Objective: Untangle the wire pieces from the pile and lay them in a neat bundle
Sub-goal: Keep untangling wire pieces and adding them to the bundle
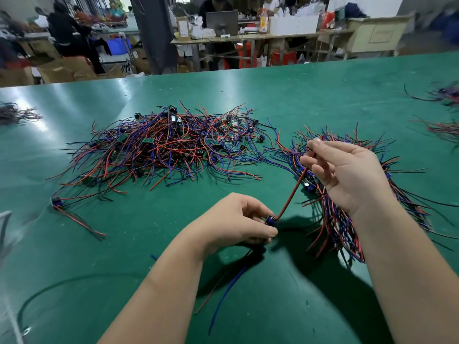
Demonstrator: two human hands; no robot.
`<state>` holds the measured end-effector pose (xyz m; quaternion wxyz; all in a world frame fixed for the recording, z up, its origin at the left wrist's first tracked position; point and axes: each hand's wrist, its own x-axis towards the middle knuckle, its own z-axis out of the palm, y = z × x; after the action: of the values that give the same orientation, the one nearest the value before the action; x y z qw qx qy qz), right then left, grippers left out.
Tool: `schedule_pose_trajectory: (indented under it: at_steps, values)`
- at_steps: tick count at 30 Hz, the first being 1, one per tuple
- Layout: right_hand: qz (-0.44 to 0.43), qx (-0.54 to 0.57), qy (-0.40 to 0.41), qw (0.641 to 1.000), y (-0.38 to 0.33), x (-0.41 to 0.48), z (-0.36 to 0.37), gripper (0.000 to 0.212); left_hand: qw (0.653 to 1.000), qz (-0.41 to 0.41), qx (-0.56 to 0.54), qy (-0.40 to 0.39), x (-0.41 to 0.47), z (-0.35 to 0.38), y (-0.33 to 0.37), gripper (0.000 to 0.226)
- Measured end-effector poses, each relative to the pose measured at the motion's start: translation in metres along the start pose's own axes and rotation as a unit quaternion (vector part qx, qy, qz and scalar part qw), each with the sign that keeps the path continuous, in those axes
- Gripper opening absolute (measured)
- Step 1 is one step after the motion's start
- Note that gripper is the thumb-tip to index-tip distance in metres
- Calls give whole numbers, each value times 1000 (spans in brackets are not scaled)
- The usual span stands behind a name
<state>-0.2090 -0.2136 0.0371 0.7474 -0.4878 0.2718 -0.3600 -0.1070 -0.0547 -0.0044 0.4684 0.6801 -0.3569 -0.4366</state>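
A tangled pile of red, blue and black wire pieces [164,147] with small green boards lies on the green table [99,244] at centre left. A combed bundle of the same wires [332,219] lies at the right, partly behind my right arm. My left hand [238,219] pinches the small blue component of one wire piece [291,194]. Its red and black wires run taut up to my right hand [347,170], which pinches them near their far end. A blue wire and a reddish one hang below my left hand.
One separate wire piece [74,217] lies at the left near the pile. More wire heaps sit at the far left edge [15,114] and far right [444,112]. Beyond the table are workbenches, cardboard boxes and people at work.
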Motion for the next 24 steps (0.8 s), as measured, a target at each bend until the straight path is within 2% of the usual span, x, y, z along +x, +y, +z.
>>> schedule_pose_trajectory:
  at_steps: [4,10,12,15,17,19,20,22,24]
  values:
    - [-6,-3,34,999,-1,0,3,25,1000,-10,18,16,1,-3,-2,15]
    - [-27,34,7,999,2,0,8,26,1000,-11,10,15,1,-5,-2,13]
    - [12,14,-33,999,7,1,9,20,997,-3,-39,60,4,-4,-1,11]
    - [85,-146,-130,977,20,-4,10,35,981,43,-56,179,12,-1,-3,13]
    - [37,-287,-182,940,31,-10,13,25,971,81,-17,223,15,2,-4,17]
    - [-78,-436,-171,880,38,-14,17,15,972,111,-17,207,15,4,-5,24]
    - [-118,-463,-157,864,39,-14,18,13,974,122,-27,191,15,5,-6,27]
    - [-151,-443,-144,872,37,-14,18,13,973,140,-58,173,13,7,-4,29]
    - [-197,-379,-109,897,31,-14,17,19,966,154,-101,184,13,6,-2,27]
